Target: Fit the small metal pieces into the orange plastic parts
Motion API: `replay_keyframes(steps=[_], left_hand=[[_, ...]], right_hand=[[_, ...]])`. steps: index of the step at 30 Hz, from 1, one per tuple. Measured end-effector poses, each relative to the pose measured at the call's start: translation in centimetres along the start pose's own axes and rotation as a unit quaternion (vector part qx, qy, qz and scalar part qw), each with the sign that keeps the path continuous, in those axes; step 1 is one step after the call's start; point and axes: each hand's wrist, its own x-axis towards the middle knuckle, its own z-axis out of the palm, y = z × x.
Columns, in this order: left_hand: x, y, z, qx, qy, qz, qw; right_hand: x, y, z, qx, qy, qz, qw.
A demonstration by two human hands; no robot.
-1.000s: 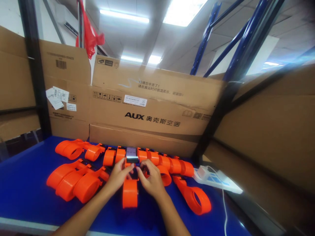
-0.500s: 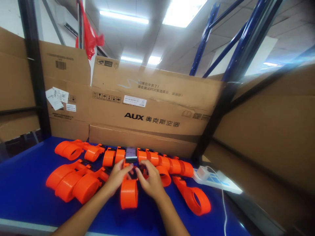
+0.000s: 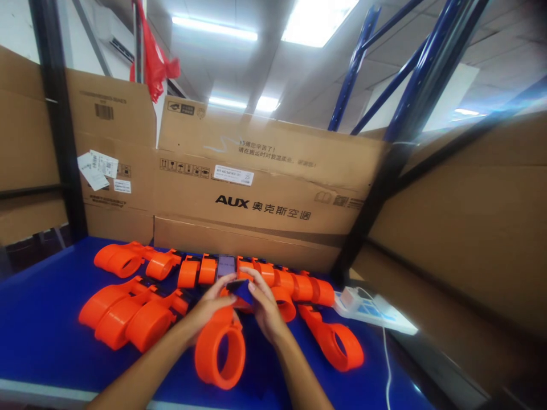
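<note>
Between my two hands is an orange tape dispenser (image 3: 220, 356), its round ring hanging toward me with the hole in plain view. A dark blue-black flat piece (image 3: 243, 290) shows at its upper end. My left hand (image 3: 212, 302) grips the dispenser from the left, thumb across the top. Closed at the other side, my right hand (image 3: 265, 304) has its thumb and fingers on the dark piece. Fingers partly hide where that piece meets the orange body. Just behind the hands, a phone (image 3: 226, 266) with a lit screen stands among other dispensers.
Several orange dispensers lie in a back row (image 3: 284, 280) and a left group (image 3: 147, 328); one (image 3: 346, 347) lies alone at right. A white power strip (image 3: 395, 320) with a plugged-in charger (image 3: 350, 298) sits at the blue table's (image 3: 47, 319) right edge. Cardboard panels (image 3: 256, 233) wall the back.
The dispenser in my hands has been raised and turned, so its ring now shows its hole. The dark piece has come into view between my fingers. Other dispensers stay put.
</note>
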Motion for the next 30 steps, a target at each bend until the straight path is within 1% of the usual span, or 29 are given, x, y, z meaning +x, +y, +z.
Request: replay_keyframes(steps=[3,5,10,13,16,20,22,25,27,30], left_hand=[[-0.4,-0.2,-0.1,-0.02,-0.059,-0.012,0.998],[-0.5,-0.3,-0.1,-0.026,-0.07,-0.016,0.997],[-0.1,-0.7,-0.1,0.002,-0.009,-0.002,1.0],[0.1,-0.7,-0.1,0.026,0.013,-0.001,1.0],[-0.1,-0.7,0.0,0.039,0.016,-0.004,0.999],[0.0,-0.7,-0.2,0.034,0.016,0.0,0.999],[0.4,-0.6,-0.5,0.014,0.024,0.025,0.999],[0.9,-0.2,-0.9,-0.057,0.042,0.066,0.995],[1.0,0.3,-1.1,-0.112,0.056,0.077,0.989],[0.7,1.0,-1.2,-0.166,0.078,0.081,0.98]], right_hand=[[0.0,0.4,0.0,0.031,0.013,-0.011,0.999],[0.1,0.7,0.2,0.035,0.015,-0.018,0.999],[0.0,1.1,1.0,0.039,0.019,-0.029,0.999],[-0.1,1.1,1.4,0.053,0.011,-0.031,0.998],[-0.1,1.2,1.5,0.054,0.014,-0.039,0.998],[0.1,1.3,1.4,0.02,0.035,-0.055,0.998],[0.2,1.3,1.3,0.012,0.043,-0.046,0.998],[0.3,1.2,1.1,0.016,0.064,-0.025,0.998],[0.4,1.2,0.9,0.011,0.074,-0.024,0.997],[0.4,1.3,0.8,-0.018,0.063,-0.024,0.998]])
